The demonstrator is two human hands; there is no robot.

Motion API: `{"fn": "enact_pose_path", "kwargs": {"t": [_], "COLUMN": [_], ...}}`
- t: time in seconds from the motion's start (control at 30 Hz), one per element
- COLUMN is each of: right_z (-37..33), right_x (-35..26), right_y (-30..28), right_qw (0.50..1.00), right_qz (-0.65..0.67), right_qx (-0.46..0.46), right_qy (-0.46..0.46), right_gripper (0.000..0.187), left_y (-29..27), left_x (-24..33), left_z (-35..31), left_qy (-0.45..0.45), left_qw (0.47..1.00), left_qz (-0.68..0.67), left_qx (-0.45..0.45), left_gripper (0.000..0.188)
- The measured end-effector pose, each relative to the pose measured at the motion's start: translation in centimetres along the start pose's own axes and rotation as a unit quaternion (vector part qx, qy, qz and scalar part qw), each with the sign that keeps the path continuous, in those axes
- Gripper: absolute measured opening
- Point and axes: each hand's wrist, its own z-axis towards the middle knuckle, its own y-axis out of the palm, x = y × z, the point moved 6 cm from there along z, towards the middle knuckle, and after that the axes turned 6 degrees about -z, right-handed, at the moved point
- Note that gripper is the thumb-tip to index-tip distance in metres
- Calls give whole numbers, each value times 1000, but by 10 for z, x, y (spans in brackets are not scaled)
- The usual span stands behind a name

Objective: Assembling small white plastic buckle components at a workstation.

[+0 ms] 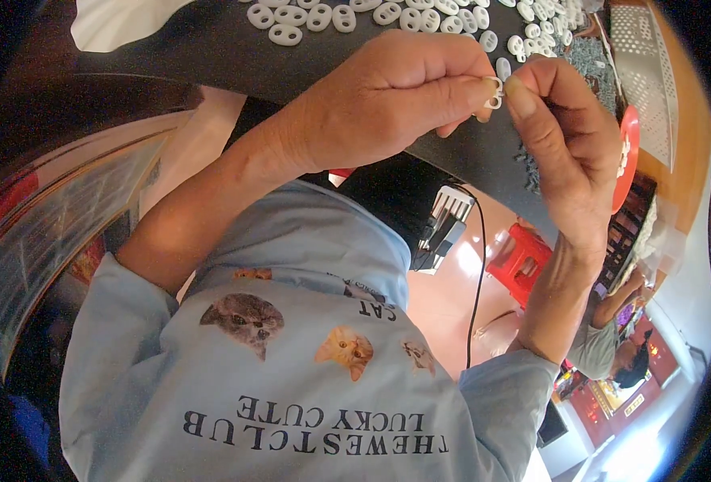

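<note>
My left hand [407, 100] pinches a small white two-holed plastic piece [493, 92] between thumb and forefinger, above the dark table edge. Close against its right side, my right hand [562, 120] has thumb and forefinger pressed together. Whatever they hold, if anything, is too small to make out. Beyond the hands, several white oval pieces [343, 18], each with two holes, lie spread on the table. A heap of smaller white pieces [538, 34] sits to their right. Small grey parts [584, 60] are piled behind my right hand.
The dark table [195, 52] spans the far side, with a white sheet-like object [122, 22] at its left. A red dish [627, 157] with white pieces is right of my right hand. Below are a red stool [520, 261] and a black cable [477, 289]. Another person [608, 345] is farther right.
</note>
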Motion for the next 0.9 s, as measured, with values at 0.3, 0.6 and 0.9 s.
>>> {"fn": "enact_pose_path", "kwargs": {"t": [0.3,0.6,0.9], "right_z": [0,-4,-10], "right_x": [-5,-17,-6], "right_y": [9,17,9], "right_qw": [1000,994,987], "right_qz": [-1,-47,108], "right_qx": [19,95,56], "right_qy": [15,7,107], "right_gripper": [13,15,18], "left_y": [1,-3,-2], "left_x": [0,3,5], "left_z": [0,-7,-5], "left_qy": [-15,-3,11], "left_qw": [1000,999,999], "left_qz": [-13,21,5], "left_qx": [13,44,34], "left_gripper": [25,25,27]}}
